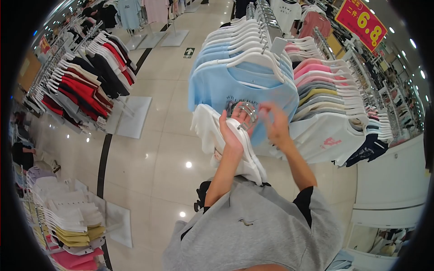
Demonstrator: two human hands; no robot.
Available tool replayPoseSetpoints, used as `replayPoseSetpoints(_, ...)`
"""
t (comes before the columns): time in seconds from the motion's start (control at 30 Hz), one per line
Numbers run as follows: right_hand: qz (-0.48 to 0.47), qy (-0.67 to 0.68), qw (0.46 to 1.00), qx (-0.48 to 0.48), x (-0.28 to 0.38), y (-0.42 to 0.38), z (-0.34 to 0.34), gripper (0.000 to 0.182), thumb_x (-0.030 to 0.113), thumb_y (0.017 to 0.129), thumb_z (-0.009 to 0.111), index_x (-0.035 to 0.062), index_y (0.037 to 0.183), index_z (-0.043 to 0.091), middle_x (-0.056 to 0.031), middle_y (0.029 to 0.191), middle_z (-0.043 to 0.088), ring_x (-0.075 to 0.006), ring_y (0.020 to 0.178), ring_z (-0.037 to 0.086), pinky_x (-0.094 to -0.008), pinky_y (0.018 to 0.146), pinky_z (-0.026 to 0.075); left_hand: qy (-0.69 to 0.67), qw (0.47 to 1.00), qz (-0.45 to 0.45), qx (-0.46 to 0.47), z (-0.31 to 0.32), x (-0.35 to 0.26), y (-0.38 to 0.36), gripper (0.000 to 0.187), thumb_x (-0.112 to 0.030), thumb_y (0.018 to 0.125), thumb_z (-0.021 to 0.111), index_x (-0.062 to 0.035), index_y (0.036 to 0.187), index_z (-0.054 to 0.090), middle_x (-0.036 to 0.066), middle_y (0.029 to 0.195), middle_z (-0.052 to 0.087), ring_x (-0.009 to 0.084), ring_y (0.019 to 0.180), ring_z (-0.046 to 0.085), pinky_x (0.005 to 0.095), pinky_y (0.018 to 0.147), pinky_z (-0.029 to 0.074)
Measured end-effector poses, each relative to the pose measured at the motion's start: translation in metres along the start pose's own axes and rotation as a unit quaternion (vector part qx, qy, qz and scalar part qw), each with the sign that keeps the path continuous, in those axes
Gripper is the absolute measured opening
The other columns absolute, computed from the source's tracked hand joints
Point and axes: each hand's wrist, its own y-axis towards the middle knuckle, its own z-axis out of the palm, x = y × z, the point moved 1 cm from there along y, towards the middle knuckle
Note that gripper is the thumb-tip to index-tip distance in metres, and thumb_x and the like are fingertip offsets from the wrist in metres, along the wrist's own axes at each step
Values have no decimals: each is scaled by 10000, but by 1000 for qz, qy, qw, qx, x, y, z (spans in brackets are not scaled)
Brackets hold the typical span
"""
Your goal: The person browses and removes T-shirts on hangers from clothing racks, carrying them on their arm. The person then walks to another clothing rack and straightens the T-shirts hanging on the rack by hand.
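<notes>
My left hand bears several white hangers, their metal hooks bunched over its fingers. White shirts hang from these hangers in front of my body. Just to the right of the hooks is my right hand, its fingers smeared by motion. Right behind both hands, a light blue T-shirt with dark lettering is the front one of a row on a rack, each on a white hanger.
A second row with pink, grey, yellow and white shirts adjoins on the right. At left stand a rack of red and dark clothes and a lower rack of white and yellow ones. A red price sign rises at upper right.
</notes>
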Motion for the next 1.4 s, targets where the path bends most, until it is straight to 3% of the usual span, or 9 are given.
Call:
replayPoseSetpoints(0.07, 160, 97, 964, 187, 15, -29, 11, 292, 133, 921, 596, 0, 1178, 560, -100, 929, 607, -208, 823, 577, -328, 777, 468, 24, 1000, 14, -14, -7, -1, 4, 535, -554, 877, 498, -105, 1166, 531, 86, 1142, 598, 277, 1153, 536, 469, 1008, 402)
replayPoseSetpoints(0.2, 143, 118, 976, 116, 32, -54, 17, 314, 164, 929, 602, 1, 1195, 563, -112, 975, 626, -185, 802, 581, -315, 727, 468, 72, 997, -11, -36, -11, 1, 6, 532, -553, 883, 485, -99, 1156, 531, 93, 1138, 598, 285, 1140, 547, 487, 989, 425)
replayPoseSetpoints(0.27, 265, 232, 932, 86, 30, -57, 19, 325, 205, 952, 596, 11, 1211, 562, -68, 888, 601, -113, 748, 529, -259, 678, 441, 113, 990, -39, -78, -8, 7, 4, 539, -542, 892, 474, -77, 1158, 530, 109, 1152, 586, 300, 1118, 559, 498, 979, 434)
replayPoseSetpoints(0.37, 298, 268, 915, 33, 11, -62, 24, 318, 241, 965, 585, 6, 1179, 581, -30, 791, 569, -76, 704, 481, -231, 632, 408, 99, 992, -65, -45, -14, 11, 6, 576, -530, 896, 471, -43, 1200, 504, 133, 1221, 545, 310, 1166, 523, 508, 990, 421)
replayPoseSetpoints(0.47, 309, 152, 939, -19, -6, -51, 5, 291, 244, 978, 555, -6, 1116, 613, -17, 730, 563, -74, 664, 455, -246, 596, 396, 55, 994, -93, -32, -2, 14, 1, 614, -517, 894, 478, -19, 1255, 466, 152, 1290, 495, 318, 1242, 461, 512, 1029, 391)
replayPoseSetpoints(0.7, 150, 52, 974, -163, 5, 28, -61, 281, 256, 991, 524, -1, 1017, 635, -35, 726, 615, -83, 629, 469, -256, 584, 399, 22, 993, -117, 10, -2, 16, -3, 526, -496, 911, 479, -75, 1225, 508, 127, 1144, 583, 312, 1122, 527, 482, 1008, 396)
replayPoseSetpoints(1.03, 13, 8, 1000, -4, -17, 116, -44, 333, 302, 991, 528, -14, 1032, 625, -82, 755, 662, -145, 653, 547, -283, 622, 433, 12, 997, -80, -13, 3, 9, -4, 441, -491, 920, 471, -98, 1111, 534, 92, 978, 540, 259, 914, 511, 436, 867, 424)
replayPoseSetpoints(1.27, 100, 57, 993, -4, -20, 108, -30, 321, 292, 1010, 519, 0, 1103, 617, -36, 820, 635, -93, 705, 517, -239, 682, 421, 5, 997, -71, -8, 2, 4, -3, 425, -487, 912, 478, -97, 1075, 525, 86, 969, 526, 254, 909, 501, 424, 846, 408)
replayPoseSetpoints(1.4, 58, 67, 996, -21, -29, 107, -28, 338, 291, 1009, 518, -15, 1117, 612, -48, 829, 636, -102, 765, 568, -239, 731, 441, -9, 997, -72, -10, -2, 4, 2, 423, -481, 910, 483, -95, 1074, 528, 98, 993, 542, 260, 905, 505, 429, 847, 406)
